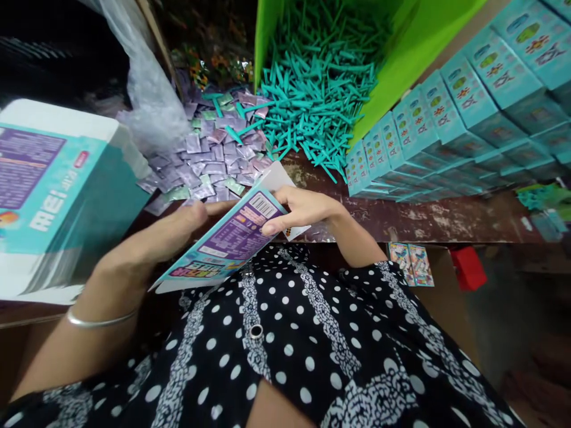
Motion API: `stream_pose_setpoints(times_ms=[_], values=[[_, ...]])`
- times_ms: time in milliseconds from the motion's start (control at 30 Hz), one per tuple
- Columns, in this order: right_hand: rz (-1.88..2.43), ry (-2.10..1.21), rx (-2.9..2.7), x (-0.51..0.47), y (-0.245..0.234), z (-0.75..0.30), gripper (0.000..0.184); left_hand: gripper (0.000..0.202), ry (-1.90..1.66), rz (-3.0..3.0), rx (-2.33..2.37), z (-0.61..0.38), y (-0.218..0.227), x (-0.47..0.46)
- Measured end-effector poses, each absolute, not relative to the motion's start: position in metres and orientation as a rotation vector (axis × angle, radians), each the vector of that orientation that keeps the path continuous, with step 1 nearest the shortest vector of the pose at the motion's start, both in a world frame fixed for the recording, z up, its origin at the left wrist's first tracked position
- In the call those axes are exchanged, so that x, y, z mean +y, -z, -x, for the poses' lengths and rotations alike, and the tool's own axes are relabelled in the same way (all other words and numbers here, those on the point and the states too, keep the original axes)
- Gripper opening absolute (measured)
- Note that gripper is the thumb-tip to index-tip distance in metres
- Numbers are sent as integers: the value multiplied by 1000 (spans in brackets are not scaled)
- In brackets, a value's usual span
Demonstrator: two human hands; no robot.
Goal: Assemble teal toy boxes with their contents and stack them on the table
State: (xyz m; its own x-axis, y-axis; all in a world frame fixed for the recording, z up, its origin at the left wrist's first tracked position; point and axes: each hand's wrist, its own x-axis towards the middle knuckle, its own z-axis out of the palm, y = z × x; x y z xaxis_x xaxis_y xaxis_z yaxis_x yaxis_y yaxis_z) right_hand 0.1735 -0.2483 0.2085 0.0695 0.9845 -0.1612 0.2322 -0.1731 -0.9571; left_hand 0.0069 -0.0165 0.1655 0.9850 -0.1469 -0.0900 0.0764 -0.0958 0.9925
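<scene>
A slim teal-and-purple cardboard box [241,235] with a barcode is tilted in front of my body, with white flaps at its upper end. My right hand [307,209] grips that upper end, thumb on the printed face and fingers behind by the flaps. Along the far side of the box lies my left hand [181,226], holding it from behind; its fingertips are partly hidden by the box. Just beyond the hands, small purple and green sachets [209,160] are heaped on the table.
A stack of flat teal cartons [53,196] lies at the left. Teal plastic hammer-shaped pieces [312,89] spill from a bright green container [414,65]. Rows of teal boxes [423,128] stand at the right on the worn brown table [370,217]. A clear plastic bag [154,89] hangs behind the sachets.
</scene>
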Motion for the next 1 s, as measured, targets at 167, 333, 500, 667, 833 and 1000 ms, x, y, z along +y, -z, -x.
stream_pose_setpoints(times_ms=[167,333,500,667,833,1000], values=[[1554,-1128,-1246,-246,-210,-167,54,47,207,-1710,68,-4,-178,-6],[1634,-858,-1151,-251,-221,-162,56,52,-54,-1632,206,-10,-178,-3],[1610,-972,-1300,-251,-222,-165,52,81,229,-1508,82,-15,-172,-14],[1655,-659,-1170,-250,-228,-157,62,56,-98,-1351,213,-28,-161,-14],[1695,74,-887,-247,-215,-163,77,47,-910,-1232,333,-52,-144,-23],[1766,-183,-857,-237,-142,-167,97,78,-862,-1285,259,-62,-102,-39]])
